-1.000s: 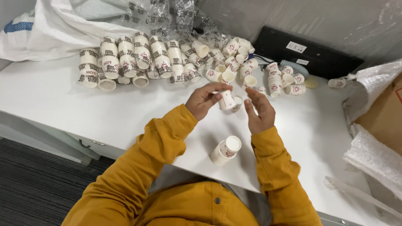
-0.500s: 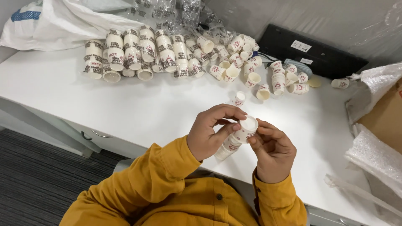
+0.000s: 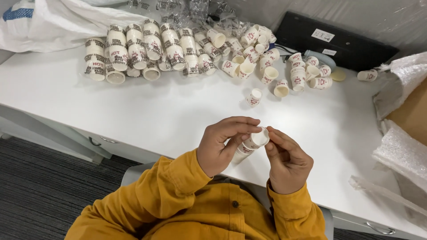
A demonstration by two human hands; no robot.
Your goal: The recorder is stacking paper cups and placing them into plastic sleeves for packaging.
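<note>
Both my hands hold a short stack of small white paper cups (image 3: 251, 144) with red print, tilted, close to my chest over the near edge of the white table (image 3: 147, 111). My left hand (image 3: 222, 144) wraps the stack from the left, thumb and fingers at the top cup's rim. My right hand (image 3: 287, 162) pinches the rim from the right. One loose cup (image 3: 254, 98) lies alone on the table beyond my hands.
Sleeves of stacked cups (image 3: 133, 49) and several loose cups (image 3: 284, 75) crowd the far side. Behind them lie a white plastic bag (image 3: 44, 22), clear wrappers (image 3: 187, 11) and a black keyboard (image 3: 338, 40). Bubble wrap (image 3: 400, 153) and a cardboard box (image 3: 411, 106) sit at right.
My hands came back from mid-table to my chest. The cup stack that stood near the table edge is now held in both hands, and one cup was left on the table.
</note>
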